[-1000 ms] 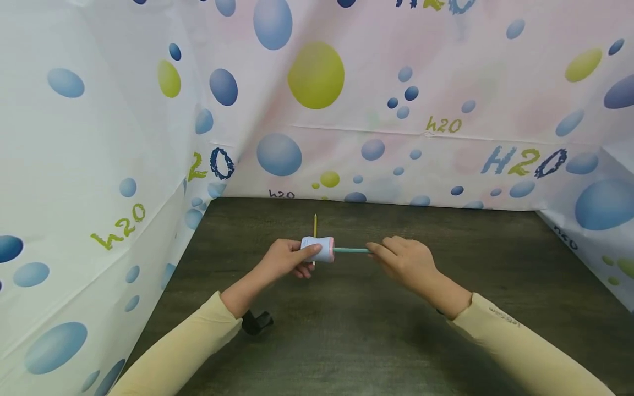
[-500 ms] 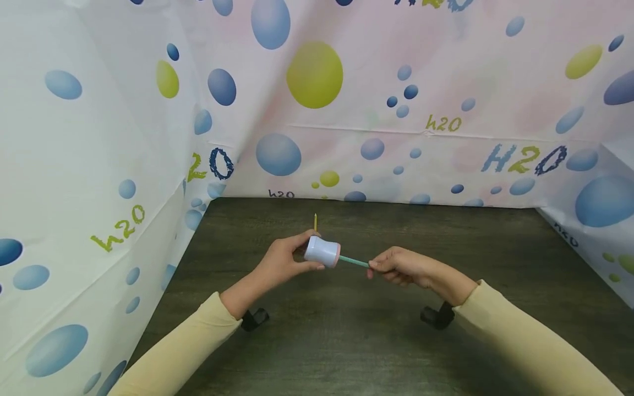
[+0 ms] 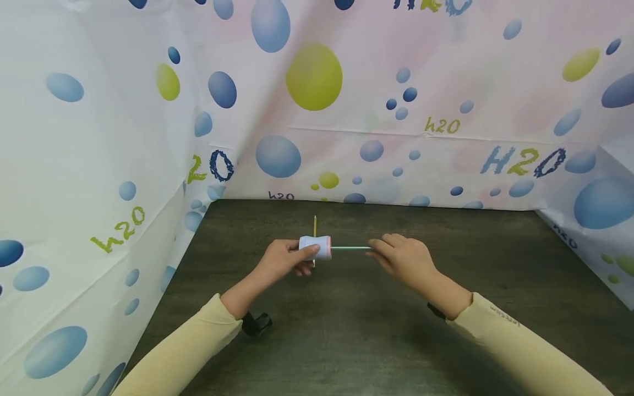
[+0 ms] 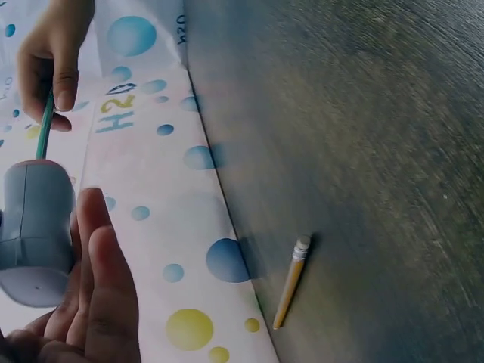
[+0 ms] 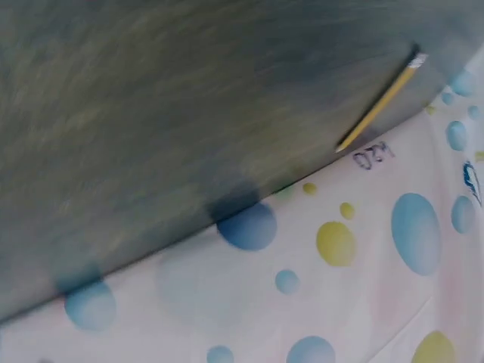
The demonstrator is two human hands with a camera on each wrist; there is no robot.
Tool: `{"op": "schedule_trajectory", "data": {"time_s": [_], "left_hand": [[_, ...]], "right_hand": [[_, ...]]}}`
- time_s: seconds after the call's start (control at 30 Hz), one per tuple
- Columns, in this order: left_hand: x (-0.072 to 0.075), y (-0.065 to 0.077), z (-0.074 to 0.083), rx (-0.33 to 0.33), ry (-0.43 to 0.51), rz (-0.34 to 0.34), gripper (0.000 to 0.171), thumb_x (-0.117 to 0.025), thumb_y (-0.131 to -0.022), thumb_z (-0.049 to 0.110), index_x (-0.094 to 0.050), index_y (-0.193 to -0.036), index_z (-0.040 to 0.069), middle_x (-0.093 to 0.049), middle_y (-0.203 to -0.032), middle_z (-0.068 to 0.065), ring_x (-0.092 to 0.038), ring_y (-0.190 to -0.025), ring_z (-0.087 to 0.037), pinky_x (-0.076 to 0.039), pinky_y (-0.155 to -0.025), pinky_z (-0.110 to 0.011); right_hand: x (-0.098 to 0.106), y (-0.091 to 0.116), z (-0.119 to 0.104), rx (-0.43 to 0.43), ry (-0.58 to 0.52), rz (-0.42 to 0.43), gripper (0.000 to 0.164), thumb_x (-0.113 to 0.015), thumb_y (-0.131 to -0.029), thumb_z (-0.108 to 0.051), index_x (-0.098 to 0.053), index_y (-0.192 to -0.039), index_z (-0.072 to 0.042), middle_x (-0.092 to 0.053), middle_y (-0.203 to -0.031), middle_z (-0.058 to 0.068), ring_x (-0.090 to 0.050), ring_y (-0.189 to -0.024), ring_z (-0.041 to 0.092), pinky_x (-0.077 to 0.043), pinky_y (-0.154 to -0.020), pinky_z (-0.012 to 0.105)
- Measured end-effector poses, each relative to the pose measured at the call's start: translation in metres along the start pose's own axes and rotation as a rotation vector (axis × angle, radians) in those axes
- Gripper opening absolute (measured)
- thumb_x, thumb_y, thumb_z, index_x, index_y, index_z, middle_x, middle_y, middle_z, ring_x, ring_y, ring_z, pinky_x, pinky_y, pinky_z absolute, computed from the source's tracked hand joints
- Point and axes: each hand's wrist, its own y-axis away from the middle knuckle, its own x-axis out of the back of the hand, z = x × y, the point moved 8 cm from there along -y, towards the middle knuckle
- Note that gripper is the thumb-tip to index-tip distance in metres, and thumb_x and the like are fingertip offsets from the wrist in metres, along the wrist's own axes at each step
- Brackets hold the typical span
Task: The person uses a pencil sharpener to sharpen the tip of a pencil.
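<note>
In the head view, my left hand [image 3: 287, 259] grips a light-blue, waisted pencil sharpener [image 3: 313, 247] with a pink rim, thumb across its near side. A green pencil [image 3: 350, 248] sticks out of the sharpener's pink end, its tip hidden inside. The fingers of my right hand [image 3: 403, 257] pinch the pencil's other end, palm turned down. From the left wrist, the sharpener [image 4: 36, 219] shows its blunt base beside the left fingers [image 4: 110, 295], and the green pencil [image 4: 45, 128] runs up to the right hand [image 4: 57, 57]. Neither hand appears in the right wrist view.
A yellow pencil [image 3: 315, 225] with a white eraser end lies on the dark wooden table [image 3: 337, 341], behind and partly under the held sharpener. White sheeting with printed bubbles [image 3: 376, 110] stands along the table's back and sides.
Half a second ago the sharpener and pencil slanted down rightwards. Now they lie level, the left thumb has rolled over the sharpener, and the right hand has turned palm down, much as one second ago.
</note>
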Motion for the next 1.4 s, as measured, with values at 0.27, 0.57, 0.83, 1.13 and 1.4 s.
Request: {"op": "schedule_trajectory", "data": {"time_s": [0.27, 0.57, 0.83, 1.13, 1.4], "left_hand": [[-0.008, 0.004, 0.002, -0.021, -0.116, -0.075, 0.042, -0.071, -0.098, 0.025, -0.067, -0.122, -0.009, -0.076, -0.105, -0.024, -0.077, -0.085, -0.024, -0.063, -0.079, -0.042], [-0.007, 0.014, 0.027, -0.354, -0.42, 0.095, 0.056, -0.084, -0.085, 0.021, -0.062, -0.134, 0.004, -0.074, -0.114, -0.016, -0.071, -0.092, -0.024, -0.061, -0.078, -0.034], [-0.002, 0.005, 0.013, -0.129, -0.242, 0.117, 0.055, -0.082, -0.088, 0.029, -0.066, -0.131, 0.0, -0.076, -0.112, -0.015, -0.075, -0.094, -0.022, -0.063, -0.08, -0.036], [0.001, 0.002, -0.001, 0.03, 0.045, -0.033, 0.047, -0.066, -0.099, 0.035, -0.072, -0.102, -0.011, -0.076, -0.074, -0.012, -0.068, -0.057, -0.007, -0.063, -0.068, -0.042], [-0.008, 0.006, 0.001, 0.035, -0.065, -0.135, 0.038, -0.068, -0.1, 0.028, -0.071, -0.107, -0.009, -0.078, -0.085, -0.018, -0.073, -0.063, -0.015, -0.063, -0.069, -0.042]], "right_hand": [[0.008, 0.001, -0.008, 0.037, 0.037, 0.089, 0.052, -0.037, -0.111, -0.04, -0.068, -0.08, -0.013, -0.058, -0.06, -0.004, -0.045, -0.043, 0.008, -0.022, -0.039, 0.02], [-0.053, 0.034, 0.018, -0.757, -1.023, -0.843, 0.031, -0.053, -0.107, -0.023, -0.07, -0.089, -0.005, -0.034, -0.054, -0.01, -0.021, -0.047, 0.003, -0.023, -0.049, 0.022], [-0.048, 0.025, 0.03, -0.633, -0.821, -0.734, 0.03, -0.06, -0.104, -0.025, -0.071, -0.113, 0.001, -0.063, -0.073, 0.003, -0.044, -0.058, 0.007, -0.039, -0.055, 0.024], [0.003, 0.002, -0.004, 0.078, -0.012, 0.054, 0.042, -0.044, -0.108, -0.04, -0.068, -0.1, -0.006, -0.059, -0.076, 0.001, -0.051, -0.059, 0.013, -0.04, -0.049, 0.023], [0.012, 0.003, -0.017, 0.146, 0.116, 0.163, 0.044, -0.042, -0.111, -0.035, -0.065, -0.082, -0.011, -0.057, -0.062, -0.003, -0.048, -0.049, 0.011, -0.028, -0.04, 0.021]]}}
